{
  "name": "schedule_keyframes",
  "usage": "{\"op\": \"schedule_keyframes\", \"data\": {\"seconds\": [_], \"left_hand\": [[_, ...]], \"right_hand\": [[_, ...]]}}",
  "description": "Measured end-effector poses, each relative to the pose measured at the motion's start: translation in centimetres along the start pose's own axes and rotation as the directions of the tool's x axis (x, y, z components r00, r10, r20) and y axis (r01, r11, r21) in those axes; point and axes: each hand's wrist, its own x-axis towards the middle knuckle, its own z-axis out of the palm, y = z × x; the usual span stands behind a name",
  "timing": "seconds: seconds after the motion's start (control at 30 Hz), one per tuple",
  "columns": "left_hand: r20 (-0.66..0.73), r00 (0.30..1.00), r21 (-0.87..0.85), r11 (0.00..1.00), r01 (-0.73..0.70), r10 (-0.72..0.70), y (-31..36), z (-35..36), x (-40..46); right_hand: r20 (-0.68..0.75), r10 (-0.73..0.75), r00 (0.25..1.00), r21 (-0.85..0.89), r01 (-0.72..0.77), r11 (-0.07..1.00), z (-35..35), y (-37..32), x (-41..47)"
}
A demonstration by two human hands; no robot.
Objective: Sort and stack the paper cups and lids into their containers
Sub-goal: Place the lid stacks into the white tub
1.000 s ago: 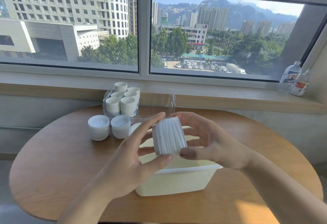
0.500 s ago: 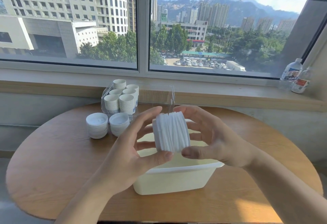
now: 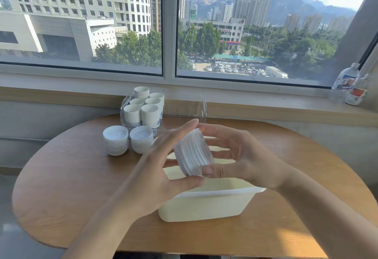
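Over the round wooden table (image 3: 61,187) and the cream plastic rectangular tub (image 3: 204,205), we hold a sideways stack of white plastic lids (image 3: 193,154) between both hands. Our left hand (image 3: 163,170) and right hand (image 3: 243,160) each pinch it, thumb below and fingers spread wide above.

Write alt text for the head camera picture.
Two bare hands, left hand and right hand, hold a sideways stack of white lids above a cream plastic tub on a round wooden table.
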Motion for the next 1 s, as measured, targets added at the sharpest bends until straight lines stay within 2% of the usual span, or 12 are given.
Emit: {"op": "schedule_keyframes", "data": {"seconds": [0.07, 0.23, 0.4, 0.47, 0.57, 0.67, 0.77, 1.0], "left_hand": [[-0.003, 1.0, 0.058, 0.998, -0.03, 0.03, -0.6, -0.1, 0.1], [-0.094, 0.996, 0.079, 0.997, -0.004, 0.012, -2.3, 0.1, 0.5], [-0.145, 0.989, 0.167, 0.986, 0.027, -0.003, -3.9, 0.1, 0.9], [-0.142, 0.99, 0.197, 0.979, 0.047, -0.019, -4.9, -0.5, 0.8], [-0.142, 0.988, 0.234, 0.967, 0.097, -0.064, -6.7, -1.6, 0.1], [-0.156, 0.977, 0.201, 0.964, 0.176, -0.146, -8.9, -2.3, -0.8], [-0.145, 0.967, 0.094, 0.97, 0.223, -0.208, -10.2, -2.1, -1.3], [-0.147, 0.969, 0.007, 0.979, 0.203, -0.2, -11.2, -2.0, -2.0]], "right_hand": [[0.022, 0.032, 0.999, -0.026, -0.032, 0.999, -0.1, 0.2, 0.6], [0.026, 0.118, 0.993, -0.046, -0.117, 0.992, 0.4, 1.2, 2.3], [-0.069, 0.107, 0.992, -0.21, -0.119, 0.971, 1.4, 1.8, 4.4], [-0.064, 0.095, 0.993, -0.26, -0.108, 0.959, 1.5, 2.3, 5.2], [-0.032, 0.098, 0.995, -0.433, -0.102, 0.896, 1.3, 3.8, 6.1], [0.009, 0.185, 0.983, -0.573, -0.147, 0.807, 1.5, 6.1, 7.2], [0.073, 0.287, 0.955, -0.662, -0.169, 0.73, 2.8, 8.7, 8.3], [0.191, 0.377, 0.906, -0.783, -0.091, 0.616, 5.6, 12.0, 10.6]]}}
